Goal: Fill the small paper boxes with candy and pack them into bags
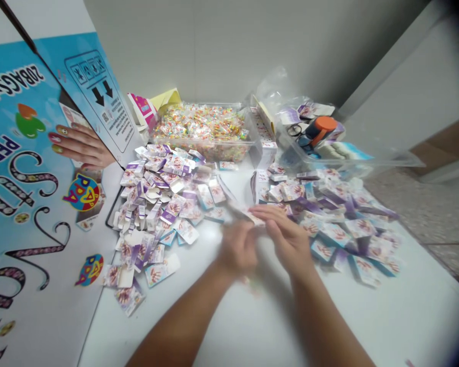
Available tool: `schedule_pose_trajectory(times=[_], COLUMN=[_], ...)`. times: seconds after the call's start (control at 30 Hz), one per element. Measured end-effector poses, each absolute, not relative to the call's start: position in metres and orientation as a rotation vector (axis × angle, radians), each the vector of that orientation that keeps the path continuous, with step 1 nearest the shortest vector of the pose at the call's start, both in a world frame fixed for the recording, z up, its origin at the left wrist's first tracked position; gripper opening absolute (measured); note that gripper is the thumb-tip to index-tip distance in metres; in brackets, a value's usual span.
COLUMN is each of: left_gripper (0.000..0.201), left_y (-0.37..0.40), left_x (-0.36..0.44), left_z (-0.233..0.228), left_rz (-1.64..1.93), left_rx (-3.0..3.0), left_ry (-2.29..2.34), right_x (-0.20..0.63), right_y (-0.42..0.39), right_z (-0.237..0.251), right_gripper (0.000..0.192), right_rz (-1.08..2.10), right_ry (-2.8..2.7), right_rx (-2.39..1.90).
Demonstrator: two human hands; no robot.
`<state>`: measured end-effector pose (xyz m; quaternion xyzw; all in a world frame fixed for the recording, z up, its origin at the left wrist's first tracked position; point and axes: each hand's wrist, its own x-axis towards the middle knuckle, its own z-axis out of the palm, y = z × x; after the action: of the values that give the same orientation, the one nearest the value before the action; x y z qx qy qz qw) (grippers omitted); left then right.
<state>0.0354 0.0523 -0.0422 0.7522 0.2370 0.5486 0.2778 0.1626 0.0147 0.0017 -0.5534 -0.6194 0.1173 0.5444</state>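
My left hand point(237, 248) and my right hand point(286, 239) meet over the middle of the white table point(405, 316), both blurred by motion. Between their fingertips is a small flat white-and-purple carton point(248, 214); both hands seem to grip it. A heap of the same small cartons, folded up point(160, 199), lies to the left of my hands. Another heap of flat cartons point(340, 219) spreads to the right, touching my right hand's far side.
A clear tray of colourful small packets point(202, 127) stands at the back centre. A clear bin point(321, 148) at the back right holds an orange-topped tool point(320, 127) and scissors. A big blue printed cardboard box point(26, 193) fills the left side.
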Motion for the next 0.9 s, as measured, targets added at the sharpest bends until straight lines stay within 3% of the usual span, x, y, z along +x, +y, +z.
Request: schedule_pose_trajectory(times=[0.17,0.3,0.53,0.67,0.8,0.9], left_gripper=[0.019,0.028,0.024,0.029,0.024,0.02], left_y=[0.057,0.066,0.074,0.068,0.064,0.06], left_x=[0.037,0.031,0.018,0.022,0.023,0.024], left_z=[-0.047,-0.039,-0.026,-0.026,-0.022,-0.024], left_rz=[1.653,1.757,1.106,1.043,1.019,1.023], left_rx=[1.943,1.856,1.819,1.633,1.655,1.648], left_ry=[0.781,0.914,0.787,0.81,0.705,0.655], right_x=[0.159,0.158,0.158,0.158,0.158,0.157], right_y=[0.011,0.009,0.014,0.018,0.015,0.012], right_z=[0.0,-0.004,-0.002,-0.009,-0.013,-0.012], right_gripper=[0.016,0.024,0.033,0.023,0.017,0.023], right_rz=[0.223,0.083,0.252,0.346,0.129,0.149], right_ry=[-1.482,-1.152,-0.819,-0.93,-1.09,-1.336], right_rx=[-1.355,-1.526,-1.475,-1.394,-1.524,-1.474])
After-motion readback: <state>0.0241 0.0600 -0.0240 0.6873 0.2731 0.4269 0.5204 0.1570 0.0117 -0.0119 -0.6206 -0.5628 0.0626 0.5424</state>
